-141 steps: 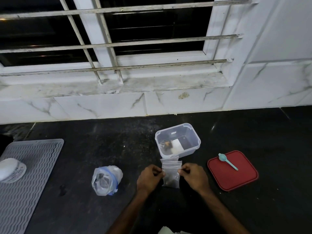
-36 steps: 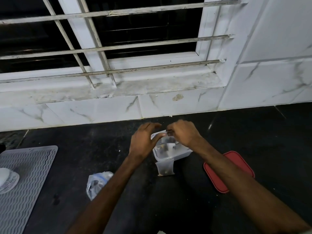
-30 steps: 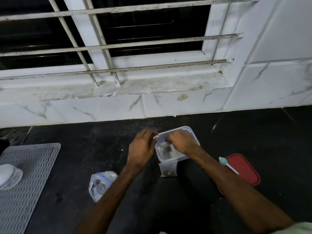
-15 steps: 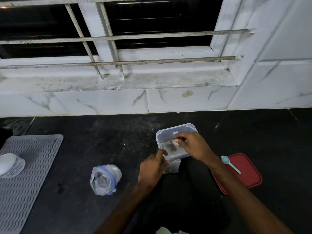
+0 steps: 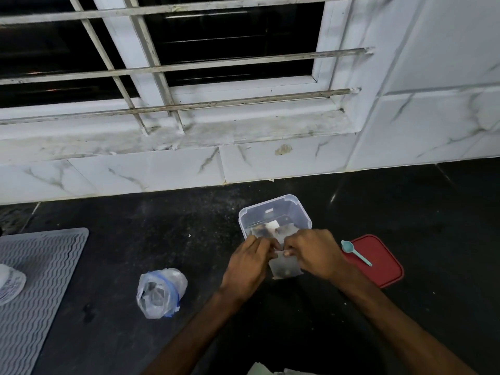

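Near the middle of the dark tabletop [image 5: 108,266], a small clear bag [image 5: 285,268] sits just on the near side of the clear container [image 5: 274,204], its long axis running near to far with the mouth at the far end. The left hand [image 5: 250,265] and right hand [image 5: 318,253] pinch that mouth from either side, equally close. A little dark matter sits at the bag's near end. The container holds a few brownish and white bits. The red lid [image 5: 384,269] carrying a teal spoon [image 5: 355,253] lies right, and a larger bag [image 5: 161,293] left.

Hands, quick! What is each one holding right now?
Left hand: pinches the top of the small clear plastic pouch.
Right hand: pinches the same pouch's top too.
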### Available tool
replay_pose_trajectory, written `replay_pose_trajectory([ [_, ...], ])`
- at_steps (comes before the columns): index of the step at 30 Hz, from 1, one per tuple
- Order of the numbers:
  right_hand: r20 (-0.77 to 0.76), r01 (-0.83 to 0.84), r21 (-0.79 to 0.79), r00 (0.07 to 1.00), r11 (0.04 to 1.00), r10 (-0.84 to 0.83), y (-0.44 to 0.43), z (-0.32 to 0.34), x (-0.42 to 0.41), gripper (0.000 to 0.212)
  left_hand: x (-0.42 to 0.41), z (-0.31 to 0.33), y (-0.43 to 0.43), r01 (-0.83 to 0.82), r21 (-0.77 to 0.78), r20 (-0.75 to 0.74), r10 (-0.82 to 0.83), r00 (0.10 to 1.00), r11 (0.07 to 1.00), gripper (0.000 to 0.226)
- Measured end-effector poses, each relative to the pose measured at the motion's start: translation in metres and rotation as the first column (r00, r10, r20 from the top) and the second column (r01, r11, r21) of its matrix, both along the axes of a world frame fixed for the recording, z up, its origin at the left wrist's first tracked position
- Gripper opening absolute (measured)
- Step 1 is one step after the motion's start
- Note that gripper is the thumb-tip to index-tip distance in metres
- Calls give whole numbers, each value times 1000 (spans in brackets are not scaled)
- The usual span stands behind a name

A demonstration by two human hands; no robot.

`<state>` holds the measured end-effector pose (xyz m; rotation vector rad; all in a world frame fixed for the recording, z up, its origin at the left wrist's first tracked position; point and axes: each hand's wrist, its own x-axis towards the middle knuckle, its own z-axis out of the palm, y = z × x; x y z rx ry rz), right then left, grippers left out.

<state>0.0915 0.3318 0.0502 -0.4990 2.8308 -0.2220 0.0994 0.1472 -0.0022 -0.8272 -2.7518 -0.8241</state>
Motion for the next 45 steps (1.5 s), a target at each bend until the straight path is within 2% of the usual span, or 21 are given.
replay_pose_trajectory([
  [3,-145,69,-45,987,997,-75,9,12,-13,15,-10,14,-7,-136,144,53,129,990,980,25],
  [5,-245,115,-189,956,975,-160,20,14,-33,12,-17,20,-16,-213,209,97,197,976,954,34],
  [7,-291,68,-398,936,915,-196,29,10,-56,11,-21,20,-24,-257,244,125,233,965,935,42],
  [9,-306,-14,-413,944,911,-124,34,-1,-77,16,-25,15,-30,-282,228,154,251,956,932,40],
  [11,-219,-67,-207,976,976,20,40,-23,-94,26,-29,6,-33,-282,150,167,257,952,948,36],
  [13,23,-137,60,991,989,135,40,-48,-102,34,-30,-5,-33,-242,33,181,233,956,970,39],
  [14,145,-174,128,977,976,155,38,-60,-106,34,-30,-10,-32,-208,-24,189,208,960,978,41],
  [16,304,-182,157,944,971,128,32,-74,-109,27,-28,-16,-27,-125,-137,199,151,968,983,45],
  [20,396,-96,105,917,990,47,17,-76,-113,29,-22,-21,-16,-23,-308,192,85,978,951,46],
  [23,412,8,60,910,998,-32,17,-72,-111,28,-22,-27,-11,-31,-327,165,89,982,944,46],
  [25,315,64,-35,948,997,-50,26,-66,-106,28,-26,-28,-7,-43,-307,147,92,985,951,48],
  [27,50,98,-228,995,969,-89,42,-59,-93,28,-30,-27,1,-38,-285,128,77,989,958,48],
  [29,-165,138,-490,955,861,-247,61,-56,-75,19,-33,-24,11,-15,-282,128,53,990,959,47],
  [30,-214,178,-536,917,825,-337,73,-59,-69,15,-35,-24,16,2,-286,141,40,989,958,48],
  [31,-214,259,-524,882,812,-419,89,-63,-62,15,-35,-24,22,20,-285,157,26,987,958,50],
  [32,-155,372,-442,865,816,-478,103,-69,-57,20,-35,-24,27,34,-286,170,16,985,958,51],
  [34,26,527,-122,849,841,-528,126,-81,-47,40,-33,-22,40,57,-301,180,-1,984,952,52],
  [36,171,544,65,820,837,-546,138,-93,-36,50,-30,-21,51,69,-316,185,-9,983,946,50],
  [38,205,544,109,807,832,-554,139,-102,-28,44,-27,-19,57,68,-318,186,-8,983,946,49],
  [41,159,523,132,828,842,-538,137,-110,-26,29,-26,-19,59,65,-321,175,-8,985,945,49],
  [45,104,550,38,828,834,-551,132,-110,-37,17,-28,-21,53,42,-302,164,9,986,952,49],
])
